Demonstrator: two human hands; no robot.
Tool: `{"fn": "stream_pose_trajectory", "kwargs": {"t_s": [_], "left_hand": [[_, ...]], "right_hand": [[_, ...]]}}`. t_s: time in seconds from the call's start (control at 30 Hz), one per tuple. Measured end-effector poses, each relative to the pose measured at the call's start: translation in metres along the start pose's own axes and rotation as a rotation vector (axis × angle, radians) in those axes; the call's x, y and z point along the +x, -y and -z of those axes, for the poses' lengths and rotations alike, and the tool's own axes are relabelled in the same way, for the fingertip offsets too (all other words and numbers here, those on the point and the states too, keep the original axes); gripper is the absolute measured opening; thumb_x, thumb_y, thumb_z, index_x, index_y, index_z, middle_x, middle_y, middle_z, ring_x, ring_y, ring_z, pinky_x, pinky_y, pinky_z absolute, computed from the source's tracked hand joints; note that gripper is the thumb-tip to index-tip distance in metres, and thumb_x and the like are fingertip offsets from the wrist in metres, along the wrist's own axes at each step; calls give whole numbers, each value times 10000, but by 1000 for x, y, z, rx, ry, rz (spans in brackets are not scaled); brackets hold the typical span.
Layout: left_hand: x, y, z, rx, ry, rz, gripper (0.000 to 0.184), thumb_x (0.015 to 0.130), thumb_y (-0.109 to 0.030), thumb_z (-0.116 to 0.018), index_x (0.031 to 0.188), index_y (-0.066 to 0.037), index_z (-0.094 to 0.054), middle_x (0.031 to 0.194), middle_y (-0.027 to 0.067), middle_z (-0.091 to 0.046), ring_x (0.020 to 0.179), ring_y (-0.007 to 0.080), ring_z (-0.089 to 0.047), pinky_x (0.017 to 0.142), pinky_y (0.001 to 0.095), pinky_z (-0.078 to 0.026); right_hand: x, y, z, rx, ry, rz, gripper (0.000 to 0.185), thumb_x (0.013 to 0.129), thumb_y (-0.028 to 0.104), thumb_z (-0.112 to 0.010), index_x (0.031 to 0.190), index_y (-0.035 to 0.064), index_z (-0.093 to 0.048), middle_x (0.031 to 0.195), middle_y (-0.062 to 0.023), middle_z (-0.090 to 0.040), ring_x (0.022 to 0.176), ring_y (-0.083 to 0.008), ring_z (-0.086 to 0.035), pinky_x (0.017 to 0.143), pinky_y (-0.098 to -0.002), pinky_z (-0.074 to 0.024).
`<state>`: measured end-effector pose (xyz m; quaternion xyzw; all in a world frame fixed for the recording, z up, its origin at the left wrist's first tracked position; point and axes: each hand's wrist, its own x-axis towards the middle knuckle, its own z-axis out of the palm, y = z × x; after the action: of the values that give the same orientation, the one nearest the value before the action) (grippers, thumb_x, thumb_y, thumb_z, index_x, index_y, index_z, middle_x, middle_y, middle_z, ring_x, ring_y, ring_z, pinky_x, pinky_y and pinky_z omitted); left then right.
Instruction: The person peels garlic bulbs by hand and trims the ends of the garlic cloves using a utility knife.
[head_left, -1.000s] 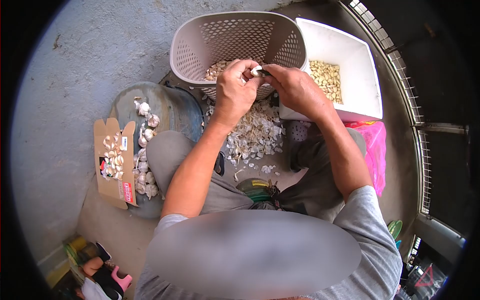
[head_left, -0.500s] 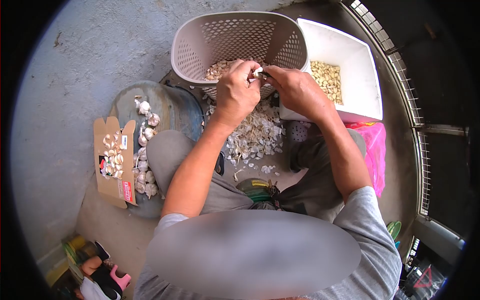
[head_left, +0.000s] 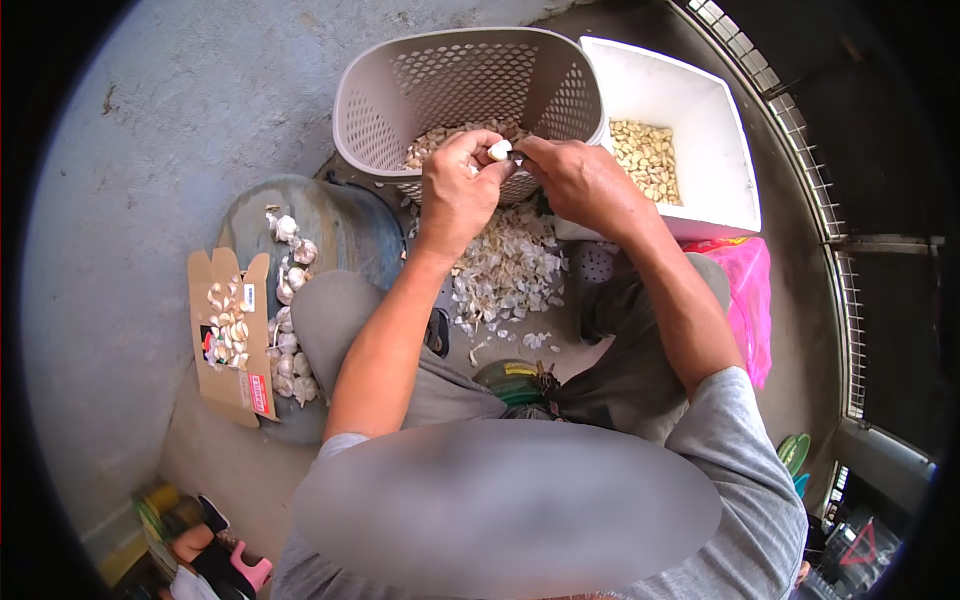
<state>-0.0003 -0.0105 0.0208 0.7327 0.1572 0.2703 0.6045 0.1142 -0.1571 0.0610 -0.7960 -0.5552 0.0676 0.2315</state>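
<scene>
My left hand (head_left: 460, 198) pinches a pale garlic clove (head_left: 499, 150) between thumb and fingers, over the near rim of a perforated basket (head_left: 362, 125). Close against it, my right hand (head_left: 592, 185) is closed on a small knife (head_left: 515, 157); only a dark bit of it shows, the rest lies hidden in the fingers. Unpeeled garlic cloves (head_left: 440, 146) lie in the basket. Peeled cloves (head_left: 645, 165) cover part of the bottom of a white box (head_left: 705, 110) to the right. Papery garlic skins (head_left: 505, 275) are heaped on the floor beneath my hands.
At left, a cardboard piece (head_left: 235, 390) bearing loose cloves (head_left: 228, 325) rests on an upturned bluish tub (head_left: 345, 225), beside whole garlic bulbs (head_left: 288, 345). A pink bag (head_left: 745, 300) lies by my right knee. Another person's leg (head_left: 195, 540) shows at lower left.
The clove now shows more of its smooth pale side between my left fingers. Both hands have shifted slightly left and down in view, and the whole scene has shifted a little.
</scene>
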Motion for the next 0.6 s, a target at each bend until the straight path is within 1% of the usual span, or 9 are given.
{"fn": "stream_pose_trajectory", "kwargs": {"t_s": [0.1, 0.13, 0.23, 0.27, 0.33, 0.43, 0.47, 0.57, 0.6], "left_hand": [[1, -6, 5, -310, 1, 184, 235, 856, 41, -769, 1073, 75, -686, 884, 66, -694, 715, 92, -633, 619, 229, -516], [4, 0, 9, -306, -4, 204, 282, 870, 29, -766, 1127, 89, -667, 900, 69, -700, 690, 84, -632, 571, 192, -496], [8, -2, 18, -515, -20, 238, 306, 865, -3, -779, 1135, 87, -668, 896, 65, -703, 669, 78, -631, 522, 189, -478], [10, 0, 23, -477, -3, 227, 315, 882, -13, -771, 1170, 76, -677, 954, 84, -734, 660, 82, -639, 548, 189, -495], [10, 0, 26, -425, 30, 265, 325, 882, -18, -771, 1179, 77, -680, 961, 81, -734, 660, 77, -635, 547, 191, -494], [8, 0, 22, -399, 96, 257, 343, 893, -27, -755, 1208, 85, -676, 971, 72, -733, 685, 65, -634, 571, 188, -496], [6, -2, 19, -414, 123, 259, 350, 897, -28, -749, 1217, 89, -671, 974, 71, -733, 691, 64, -635, 576, 187, -497], [3, -4, 9, -406, 134, 215, 349, 920, -45, -726, 1241, 74, -659, 1000, 79, -733, 704, 64, -637, 578, 188, -499], [3, -5, 7, -418, 118, 197, 339, 928, -61, -726, 1236, 65, -661, 1005, 83, -733, 696, 70, -639, 565, 193, -500]], "right_hand": [[1, -1, -5, 51, -24, 1, 222, 1001, 143, -574, 1154, 5, -654, 878, -255, -702, 832, -441, -697, 730, -504, -553], [1, -3, -5, 73, -39, 7, 219, 1002, 145, -573, 1147, 2, -653, 870, -256, -699, 827, -440, -697, 728, -504, -554], [2, -10, -6, -91, 204, -80, 242, 985, 129, -589, 1184, 8, -654, 900, -274, -696, 820, -446, -694, 720, -518, -552], [1, -17, -12, -22, 89, -49, 249, 987, 130, -599, 1198, 10, -655, 873, -251, -701, 775, -409, -697, 686, -493, -550], [2, -23, -21, 110, -135, 20, 267, 989, 133, -617, 1224, 13, -658, 817, -206, -711, 683, -335, -704, 619, -445, -545], [10, -17, -4, 540, -144, -138, 279, 991, 213, -686, 1131, -27, -668, 701, -156, -642, 574, -196, -593, 545, -392, -484], [10, -10, -1, 666, -96, -233, 301, 980, 252, -727, 1041, -35, -662, 662, -66, -581, 565, -104, -480, 501, -323, -414], [15, -14, -5, 690, 46, -260, 298, 1005, 295, -701, 1049, 1, -674, 661, -3, -596, 525, -64, -514, 468, -266, -413], [15, -13, -6, 714, 14, -269, 292, 1002, 282, -705, 1006, -6, -656, 658, -15, -589, 538, -74, -517, 477, -280, -417]]}}
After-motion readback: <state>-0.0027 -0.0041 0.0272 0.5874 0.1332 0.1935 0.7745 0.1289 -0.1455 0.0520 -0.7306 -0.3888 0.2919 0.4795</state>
